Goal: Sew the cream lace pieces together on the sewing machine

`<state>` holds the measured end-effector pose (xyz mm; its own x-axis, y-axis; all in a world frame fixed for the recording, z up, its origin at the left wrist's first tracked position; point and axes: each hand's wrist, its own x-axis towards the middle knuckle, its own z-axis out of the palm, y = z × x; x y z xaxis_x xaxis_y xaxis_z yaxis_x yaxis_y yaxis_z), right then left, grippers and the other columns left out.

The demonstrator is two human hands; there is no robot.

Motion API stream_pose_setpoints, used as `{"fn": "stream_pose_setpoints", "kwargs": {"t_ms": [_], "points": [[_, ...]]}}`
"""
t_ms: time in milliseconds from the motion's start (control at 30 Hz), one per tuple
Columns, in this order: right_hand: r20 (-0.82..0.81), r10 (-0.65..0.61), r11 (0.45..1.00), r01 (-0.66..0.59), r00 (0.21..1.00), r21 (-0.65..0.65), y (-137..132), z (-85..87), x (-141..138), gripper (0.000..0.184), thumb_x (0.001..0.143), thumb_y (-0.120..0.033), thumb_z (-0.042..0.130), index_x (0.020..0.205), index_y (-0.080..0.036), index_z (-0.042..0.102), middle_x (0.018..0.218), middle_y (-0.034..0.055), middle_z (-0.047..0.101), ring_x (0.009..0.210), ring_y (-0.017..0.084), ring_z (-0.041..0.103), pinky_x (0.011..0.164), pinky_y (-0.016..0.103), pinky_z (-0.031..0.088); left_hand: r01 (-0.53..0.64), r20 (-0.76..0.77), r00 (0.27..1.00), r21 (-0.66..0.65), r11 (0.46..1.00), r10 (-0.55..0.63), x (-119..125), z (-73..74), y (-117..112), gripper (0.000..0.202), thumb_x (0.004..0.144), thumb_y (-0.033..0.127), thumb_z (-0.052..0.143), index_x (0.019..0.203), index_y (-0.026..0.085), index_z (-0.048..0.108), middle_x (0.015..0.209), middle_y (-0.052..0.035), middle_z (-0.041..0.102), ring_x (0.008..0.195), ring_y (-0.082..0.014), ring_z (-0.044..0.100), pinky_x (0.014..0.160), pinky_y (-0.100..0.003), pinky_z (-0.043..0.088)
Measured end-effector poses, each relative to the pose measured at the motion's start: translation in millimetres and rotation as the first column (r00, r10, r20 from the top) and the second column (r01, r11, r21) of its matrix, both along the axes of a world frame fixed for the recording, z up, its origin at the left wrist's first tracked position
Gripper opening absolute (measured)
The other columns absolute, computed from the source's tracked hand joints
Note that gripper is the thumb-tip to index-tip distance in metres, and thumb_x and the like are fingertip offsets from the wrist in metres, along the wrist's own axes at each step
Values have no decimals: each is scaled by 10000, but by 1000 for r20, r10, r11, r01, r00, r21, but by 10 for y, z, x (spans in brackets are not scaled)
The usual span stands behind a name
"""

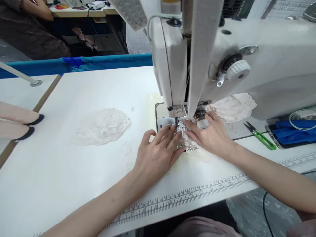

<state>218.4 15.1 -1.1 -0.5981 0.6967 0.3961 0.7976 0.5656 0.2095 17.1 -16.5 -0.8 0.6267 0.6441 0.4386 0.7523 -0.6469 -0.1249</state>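
My left hand (pixel 158 153) lies flat on the table, fingers stretched out and pressing a small piece of white lace (pixel 188 142) just in front of the needle of a white sewing machine (pixel 271 65). My right hand (pixel 211 133) rests on the same lace from the right, fingers together and pinching its edge near the presser foot (pixel 178 121). More lace (pixel 234 107) trails behind my right hand under the machine arm. A white strap (pixel 201 59) hangs down in front of the machine head.
A heap of white lace (pixel 102 126) lies to the left on the white table (pixel 74 171), which has a ruler (pixel 192 192) printed along its front edge. Green thread snips (pixel 261 136) and blue cloth (pixel 293 131) lie at right. Another person's arms are at the left edge (pixel 17 121).
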Motion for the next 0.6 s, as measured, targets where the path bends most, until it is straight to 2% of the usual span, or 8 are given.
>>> {"fn": "stream_pose_setpoints", "kwargs": {"t_ms": [133,267,367,433,533,600], "points": [[15,2,1000,-2,1000,17,22,-4,26,262,942,-323,518,1037,-158,700,1014,93,677,908,238,545,827,382,334,-4,-9,1000,3,1000,4,-1,0,0,314,942,333,512,1187,167,615,1194,-84,671,1160,-233,590,831,-399,396],[-36,85,996,-84,996,39,-10,77,72,192,927,-226,532,921,-185,720,894,50,698,863,207,567,797,348,354,-11,-32,999,26,1000,12,12,0,-7,312,936,323,525,1188,162,611,1210,-86,664,1160,-234,584,834,-401,393],[-133,129,976,-150,983,-161,-79,192,97,174,895,-314,588,972,-213,707,877,21,696,780,180,593,695,310,380,-9,-37,999,39,999,11,19,3,-6,304,931,311,533,1180,156,610,1199,-73,671,1108,-234,603,828,-402,392],[-163,105,926,-157,981,-344,-124,254,103,238,853,-390,636,1017,-224,684,933,14,690,714,161,599,593,280,366,11,-23,1000,22,1000,-11,10,13,6,290,932,275,524,1180,150,605,1174,-57,681,1079,-227,608,827,-396,391],[-163,37,877,-110,986,-469,-157,284,97,133,914,-280,554,954,-231,671,902,-10,685,605,113,575,490,241,290,60,15,998,-97,993,-59,-22,48,54,305,913,197,483,1197,159,589,1186,-52,668,1074,-226,597,846,-397,386],[-221,-6,863,-106,975,-493,-151,267,88,186,955,-219,469,959,-226,655,810,-17,674,576,103,563,484,231,284,88,41,996,-211,973,-82,-35,74,111,341,874,173,463,1191,165,588,1185,-65,656,1065,-235,591,858,-409,384]]}}
